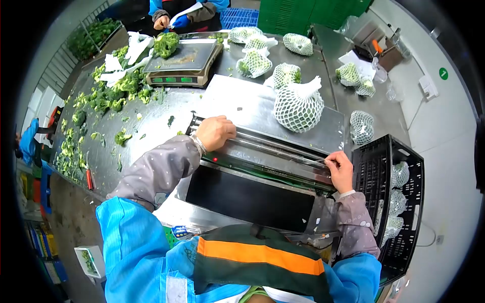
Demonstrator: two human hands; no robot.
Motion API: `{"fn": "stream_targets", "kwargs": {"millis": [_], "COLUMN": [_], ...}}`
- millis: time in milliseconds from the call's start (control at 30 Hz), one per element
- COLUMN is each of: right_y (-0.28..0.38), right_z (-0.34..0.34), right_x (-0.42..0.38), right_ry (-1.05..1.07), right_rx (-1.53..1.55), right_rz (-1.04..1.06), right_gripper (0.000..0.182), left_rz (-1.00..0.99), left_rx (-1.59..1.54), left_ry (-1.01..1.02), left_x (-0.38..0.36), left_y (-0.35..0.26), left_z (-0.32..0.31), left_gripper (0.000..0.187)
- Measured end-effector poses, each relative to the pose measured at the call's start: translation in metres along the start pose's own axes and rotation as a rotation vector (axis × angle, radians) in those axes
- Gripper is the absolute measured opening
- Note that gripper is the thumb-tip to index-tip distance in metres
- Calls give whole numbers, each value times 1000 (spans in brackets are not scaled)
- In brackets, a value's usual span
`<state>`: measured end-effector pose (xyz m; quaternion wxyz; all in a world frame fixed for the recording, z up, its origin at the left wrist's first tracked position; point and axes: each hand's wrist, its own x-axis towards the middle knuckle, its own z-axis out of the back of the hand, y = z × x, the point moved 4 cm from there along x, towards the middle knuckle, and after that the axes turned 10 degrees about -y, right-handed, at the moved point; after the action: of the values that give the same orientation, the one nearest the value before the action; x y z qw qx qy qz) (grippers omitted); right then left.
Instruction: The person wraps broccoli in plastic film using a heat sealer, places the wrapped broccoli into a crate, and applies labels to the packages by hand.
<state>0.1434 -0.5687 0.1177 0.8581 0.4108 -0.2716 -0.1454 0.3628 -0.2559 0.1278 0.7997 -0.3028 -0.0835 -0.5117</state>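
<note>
Clear plastic film (283, 150) stretches across a film wrapping machine (252, 194) with a black plate at its front. My left hand (215, 133) is closed at the left end of the film, its fingers curled over the edge. At the right end, my right hand (339, 171) pinches the film between thumb and fingers. Just behind the film, a broccoli head in a white foam net (299, 107) stands on the metal top, nearest to my left hand's right side. A small red light glows on the machine below my left hand.
A scale (179, 70) carries a bare broccoli head (165, 45). Broccoli trimmings (113, 93) and a red-handled knife (89, 179) lie to the left. More netted heads (255, 63) stand behind. A black crate (374, 171) holds wrapped heads at right. Another person's hands (172, 21) are at the far side.
</note>
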Motion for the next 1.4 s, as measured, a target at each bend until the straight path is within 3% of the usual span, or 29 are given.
{"fn": "stream_targets", "kwargs": {"millis": [67, 100, 167, 300, 367, 433, 500, 567, 600, 633, 667, 700, 733, 767, 800, 833, 867, 933, 967, 1033, 1067, 1100, 1167, 1200, 1233, 1300, 1333, 1367, 1400], "right_y": [2, 3, 10, 55, 81, 102, 98, 92, 73, 48, 37, 6, 10, 16, 22, 17, 10, 5, 4, 60, 73, 74, 57, 54, 51, 36, 39, 42, 48], "right_z": [-1, -3, -9, 45, 63, 84, 89, 69, 52, 29, -2, -33, -59, -65, -70, -70, -69, -63, -53, -33, -29, -30, -40, -42, -48, -60, -62, -58, -52], "right_x": [5, 5, -1, -14, -1, 43, 99, 154, 179, 197, 191, 178, 163, 151, 138, 135, 129, 98, 78, 23, -10, -32, -87, -102, -115, -137, -142, -147, -157], "right_ry": [67, 131, 184, 216, 194, -13, -182, -334, -241, -147, -11, 213, 385, 380, 387, 345, 417, 554, 718, 723, 719, 835, 851, 835, 818, 872, 862, 825, 786], "right_rx": [269, 354, 550, 563, 584, 620, 685, 714, 250, -220, -370, -434, -197, 10, 214, -10, 179, 562, 438, 671, 751, 551, 775, 833, 852, 844, 696, 718, 744], "right_rz": [-229, -377, -560, -577, -440, -215, -91, -63, 163, 375, 345, 410, 318, 325, 337, 405, 205, -245, -350, -344, -615, -472, -818, -903, -960, -876, -744, -754, -769], "right_gripper": [3, 5, 9, 7, 10, 9, 11, 12, 16, 21, 38, 47, 55, 57, 61, 66, 67, 69, 70, 66, 68, 72, 76, 77, 77, 77, 80, 80, 80], "left_rz": [275, 625, 791, 645, 549, 415, 338, 202, 160, 55, -17, -55, -265, -100, 70, 254, 204, 180, 292, 414, 484, 560, 851, 828, 1145, 783, 540, 535, 748], "left_rx": [-228, -562, -899, -1067, -1093, -1056, -1127, -944, -919, -546, 6, 40, -4, -90, -661, -1236, -1205, -847, -1203, -1127, -1171, -1275, -1290, -1400, -1574, -1301, -1257, -1169, -1238], "left_ry": [48, 200, 235, 73, -4, -249, -411, -521, -545, -452, -238, -135, -205, 55, 26, -1, 284, 631, 542, 734, 745, 793, 940, 839, 842, 904, 775, 785, 824], "left_x": [10, 10, 7, -6, 8, 49, 100, 156, 179, 195, 201, 193, 182, 175, 163, 156, 162, 134, 109, 64, 32, 8, -36, -61, -81, -113, -111, -120, -135], "left_y": [2, 8, 4, -29, -40, -47, -50, -27, -8, 15, 33, 30, 53, 26, 2, -11, -52, -39, -35, -66, -78, -93, -116, -116, -121, -108, -111, -111, -114], "left_z": [-5, -11, -8, 49, 73, 103, 119, 112, 91, 61, 15, -24, -72, -86, -95, -101, -55, -58, -59, -31, -31, -29, -35, -53, -63, -88, -85, -79, -69], "left_gripper": [5, 7, 7, 9, 10, 12, 13, 14, 13, 13, 27, 32, 33, 31, 29, 27, 30, 57, 65, 76, 81, 82, 78, 78, 83, 87, 66, 58, 53]}}
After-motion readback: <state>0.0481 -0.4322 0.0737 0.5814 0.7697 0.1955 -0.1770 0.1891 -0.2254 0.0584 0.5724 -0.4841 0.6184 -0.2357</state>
